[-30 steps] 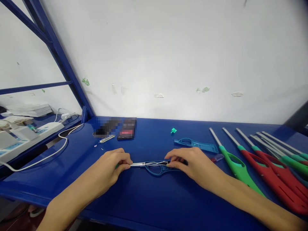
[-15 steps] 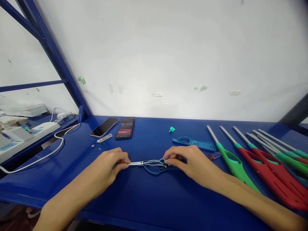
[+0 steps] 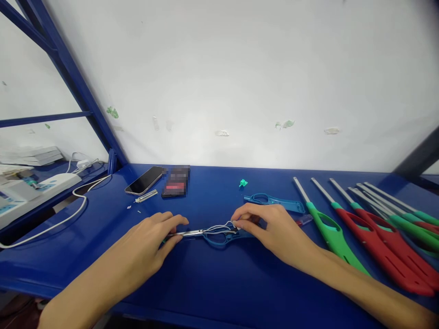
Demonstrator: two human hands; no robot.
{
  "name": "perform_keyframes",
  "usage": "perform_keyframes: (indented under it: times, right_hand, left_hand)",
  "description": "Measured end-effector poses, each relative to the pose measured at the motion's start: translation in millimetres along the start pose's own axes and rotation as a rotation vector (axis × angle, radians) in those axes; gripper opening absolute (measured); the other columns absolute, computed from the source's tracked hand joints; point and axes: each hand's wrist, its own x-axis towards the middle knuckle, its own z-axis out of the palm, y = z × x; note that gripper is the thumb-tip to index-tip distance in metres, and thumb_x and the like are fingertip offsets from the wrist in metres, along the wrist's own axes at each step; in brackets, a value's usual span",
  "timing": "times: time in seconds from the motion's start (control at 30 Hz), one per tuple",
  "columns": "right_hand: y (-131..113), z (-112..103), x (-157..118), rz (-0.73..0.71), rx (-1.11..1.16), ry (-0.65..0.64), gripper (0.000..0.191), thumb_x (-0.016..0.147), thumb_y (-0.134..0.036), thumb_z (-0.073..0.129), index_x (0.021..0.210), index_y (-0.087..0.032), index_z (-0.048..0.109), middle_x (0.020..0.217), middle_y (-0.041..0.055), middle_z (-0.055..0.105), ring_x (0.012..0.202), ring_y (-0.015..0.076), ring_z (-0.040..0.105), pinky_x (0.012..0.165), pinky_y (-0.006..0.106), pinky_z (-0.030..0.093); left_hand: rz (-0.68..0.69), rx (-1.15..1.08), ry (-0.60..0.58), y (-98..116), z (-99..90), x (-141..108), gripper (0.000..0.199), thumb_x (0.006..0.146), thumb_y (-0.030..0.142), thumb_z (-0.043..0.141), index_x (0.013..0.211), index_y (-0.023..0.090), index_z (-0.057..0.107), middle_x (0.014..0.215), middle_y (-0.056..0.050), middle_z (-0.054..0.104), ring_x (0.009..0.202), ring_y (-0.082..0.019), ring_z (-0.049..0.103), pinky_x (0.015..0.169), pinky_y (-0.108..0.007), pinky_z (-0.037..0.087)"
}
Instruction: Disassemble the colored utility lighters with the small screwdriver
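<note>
In front of me lies an opened gas lighter: one blue half-shell with a metal tube running out to the left and white wires looped over its ring-shaped opening. My left hand is around the tube's left part, thumb and index finger spread apart. My right hand pinches a white wire at the shell's right part, close to a small black piece; its fingers hide the contact. Behind it rests the other blue half-shell. A small green plastic piece sits farther back.
Several red and green lighters lie on the right, beside a clear-and-red screwdriver-like handle. Two phones, one black-screened and one pixelated, lie back left near a small clear part. A power strip trails a white cable.
My left index finger has lifted off the metal tube and spread from the thumb. My right hand keeps its pinch at the wire, shifted slightly. The whole view has drifted a little.
</note>
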Motion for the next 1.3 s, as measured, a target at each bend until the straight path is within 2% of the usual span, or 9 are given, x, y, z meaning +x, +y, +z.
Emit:
perform_keyframes:
  times: [0.1,0.2,0.37,0.5,0.67,0.73,0.87,1.03,1.3]
  right_hand:
    - [0.5,0.7,-0.1,-0.002,0.011,0.028,0.013,0.104,-0.029,0.067,0.095,-0.028,0.076,0.081,-0.0057,0.077,0.072,0.0139,0.066,0.066,0.027,0.045]
    - [1.2,1.7,1.1,-0.005,0.023,0.042,0.011,0.103,-0.027,0.067,0.095,-0.027,0.076,0.081,-0.0057,0.077,0.074,0.0141,0.068,0.069,0.027,0.046]
    - [1.1,4.9,1.3,-0.011,0.057,0.010,0.010,0.102,-0.024,0.069,0.096,-0.027,0.076,0.080,-0.0061,0.078,0.075,0.0141,0.070,0.070,0.025,0.049]
    - [-0.5,8.3,-1.4,-0.013,0.102,-0.043,0.010,0.101,-0.023,0.070,0.097,-0.029,0.078,0.085,-0.0071,0.081,0.079,0.0134,0.073,0.075,0.024,0.052]
    - [-3.3,4.5,-5.0,-0.007,0.111,-0.070,0.010,0.103,-0.025,0.068,0.099,-0.028,0.077,0.089,-0.0062,0.081,0.083,0.0140,0.074,0.079,0.025,0.053]
    - [-2.5,-1.4,-5.6,-0.028,0.078,-0.095,0.003,0.100,-0.030,0.073,0.101,-0.028,0.076,0.094,-0.0052,0.080,0.089,0.0158,0.073,0.084,0.028,0.052]
    - [4.9,-10.2,-5.1,-0.111,-0.079,-0.188,0.030,0.086,-0.044,0.089,0.104,-0.027,0.073,0.108,-0.0020,0.077,0.104,0.0218,0.070,0.093,0.033,0.050]
    - [10.6,-4.8,-3.6,-0.179,-0.109,-0.198,0.005,0.100,-0.032,0.076,0.101,-0.026,0.076,0.105,-0.0025,0.079,0.100,0.0191,0.070,0.095,0.033,0.048]
    - [3.3,-1.5,-4.8,-0.148,-0.066,-0.156,0.017,0.107,-0.036,0.066,0.100,-0.025,0.076,0.095,-0.0013,0.080,0.082,0.0163,0.071,0.078,0.029,0.051]
  left_hand:
    - [0.066,0.068,0.092,6.0,-0.2,0.8,0.032,0.109,0.041,0.046,0.128,0.031,0.070,0.125,-0.006,0.072,0.115,-0.031,0.069,0.097,-0.046,0.052]
    - [0.180,0.106,0.207,21.2,1.6,5.6,0.030,0.110,0.031,0.042,0.119,0.027,0.071,0.118,-0.007,0.070,0.103,-0.027,0.069,0.088,-0.043,0.054]
    - [0.293,0.031,0.320,51.2,17.2,9.7,0.024,0.110,0.021,0.046,0.119,0.028,0.068,0.125,-0.007,0.064,0.109,-0.024,0.066,0.090,-0.039,0.055]
    - [0.288,-0.004,0.290,61.1,29.6,9.6,0.022,0.108,0.024,0.054,0.125,0.030,0.066,0.133,-0.008,0.059,0.113,-0.028,0.065,0.093,-0.045,0.057]
    - [0.280,0.014,0.234,57.6,35.8,11.9,0.024,0.109,0.020,0.049,0.120,0.030,0.068,0.131,-0.008,0.060,0.112,-0.029,0.066,0.092,-0.050,0.058]
    - [0.276,0.010,0.224,56.2,36.7,12.4,0.024,0.109,0.020,0.049,0.120,0.030,0.068,0.131,-0.007,0.059,0.113,-0.029,0.065,0.093,-0.051,0.058]
    - [0.293,0.004,0.205,55.1,38.3,12.8,0.025,0.110,0.020,0.047,0.121,0.030,0.068,0.131,-0.007,0.058,0.111,-0.028,0.064,0.094,-0.051,0.057]
    - [0.295,0.005,0.182,54.0,40.0,13.7,0.025,0.110,0.019,0.047,0.123,0.029,0.066,0.131,-0.007,0.058,0.112,-0.027,0.062,0.096,-0.050,0.055]
    - [0.317,-0.010,0.158,55.8,38.0,13.9,0.021,0.111,0.019,0.048,0.120,0.029,0.065,0.126,-0.006,0.062,0.113,-0.028,0.060,0.104,-0.054,0.048]
